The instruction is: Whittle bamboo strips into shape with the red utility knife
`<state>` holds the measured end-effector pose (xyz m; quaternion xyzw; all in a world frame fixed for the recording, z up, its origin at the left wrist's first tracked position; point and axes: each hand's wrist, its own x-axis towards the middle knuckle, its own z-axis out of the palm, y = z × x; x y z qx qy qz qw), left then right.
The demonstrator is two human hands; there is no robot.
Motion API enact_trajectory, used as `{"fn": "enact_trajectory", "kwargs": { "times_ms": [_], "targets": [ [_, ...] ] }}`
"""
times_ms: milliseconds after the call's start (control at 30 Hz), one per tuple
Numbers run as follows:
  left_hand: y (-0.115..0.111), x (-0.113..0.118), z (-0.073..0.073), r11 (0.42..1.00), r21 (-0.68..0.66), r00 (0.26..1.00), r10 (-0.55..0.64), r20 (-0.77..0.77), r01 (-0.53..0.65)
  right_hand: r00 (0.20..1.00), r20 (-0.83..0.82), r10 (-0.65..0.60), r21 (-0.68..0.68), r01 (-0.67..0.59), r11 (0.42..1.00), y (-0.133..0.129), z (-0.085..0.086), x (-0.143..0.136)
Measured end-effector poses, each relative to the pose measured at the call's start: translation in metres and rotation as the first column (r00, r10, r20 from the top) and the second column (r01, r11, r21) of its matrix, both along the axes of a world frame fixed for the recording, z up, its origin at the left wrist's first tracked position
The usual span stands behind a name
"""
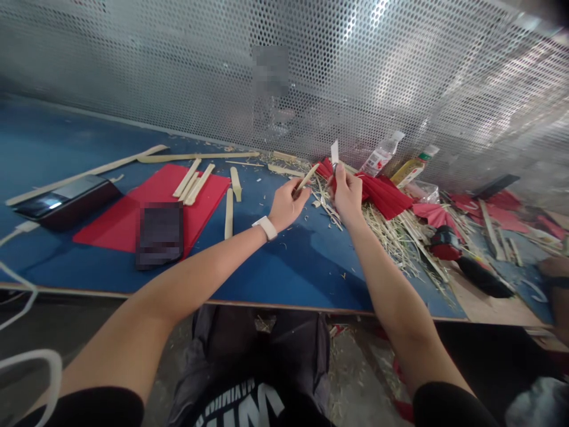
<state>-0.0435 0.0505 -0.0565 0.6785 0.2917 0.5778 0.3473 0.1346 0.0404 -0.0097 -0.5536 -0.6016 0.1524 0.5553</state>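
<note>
My left hand (288,203) is closed around a short, pale wooden strip (310,176), whose tip points up and to the right. A knife (335,153) stands up out of my right hand (347,193), its blade pointing upward and its handle mostly hidden by the fingers. The two hands are apart, over the blue table (284,267). Thin shavings (329,207) lie between and below them. Left of my left hand, two short pale strips (229,213) lie on the table, and several more (193,182) rest on a red folder (120,216).
A dark phone (160,234) and a boxy device (66,198) lie at left. Two bottles (382,154) lean by the perforated metal screen (178,65). Red cloth (384,196), a shavings heap (395,243) and a black-and-red tool (482,276) are at right, near another person's arm (558,284).
</note>
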Motion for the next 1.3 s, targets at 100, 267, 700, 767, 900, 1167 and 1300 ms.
{"fn": "enact_trajectory", "kwargs": {
  "times_ms": [100, 267, 700, 767, 900, 1167, 1300],
  "targets": [
    [0.007, 0.000, -0.004, 0.998, -0.059, 0.998, -0.029, 0.058, 0.033, 0.999, 0.030, 0.031, -0.036, -0.030, 0.999, 0.001, -0.002, 0.002],
    [0.011, 0.001, -0.004, 0.992, -0.113, 0.996, -0.048, 0.074, 0.057, 0.994, 0.090, 0.056, -0.081, -0.049, 0.996, -0.003, -0.003, -0.001],
    [0.042, -0.006, -0.019, 0.941, -0.166, 0.953, 0.279, -0.116, -0.296, 0.990, 0.104, 0.099, -0.113, -0.087, 0.990, -0.006, -0.005, -0.004],
    [0.055, -0.014, -0.022, 0.891, -0.190, 0.903, 0.372, -0.215, -0.412, 0.989, 0.114, 0.098, -0.115, -0.085, 0.990, -0.006, -0.004, -0.004],
    [0.068, -0.030, -0.021, 0.927, -0.038, 0.872, 0.337, -0.354, -0.374, 0.984, 0.153, 0.095, -0.101, -0.080, 0.992, -0.008, -0.003, -0.005],
    [0.044, -0.038, 0.001, 0.888, 0.332, 0.692, 0.458, -0.558, -0.319, 0.974, 0.212, 0.081, -0.076, -0.066, 0.995, -0.008, -0.004, -0.004],
    [0.046, -0.043, 0.005, 0.894, 0.319, 0.730, 0.442, -0.521, -0.314, 0.975, 0.206, 0.082, -0.077, -0.068, 0.995, -0.008, -0.004, -0.004]
  ]
}}
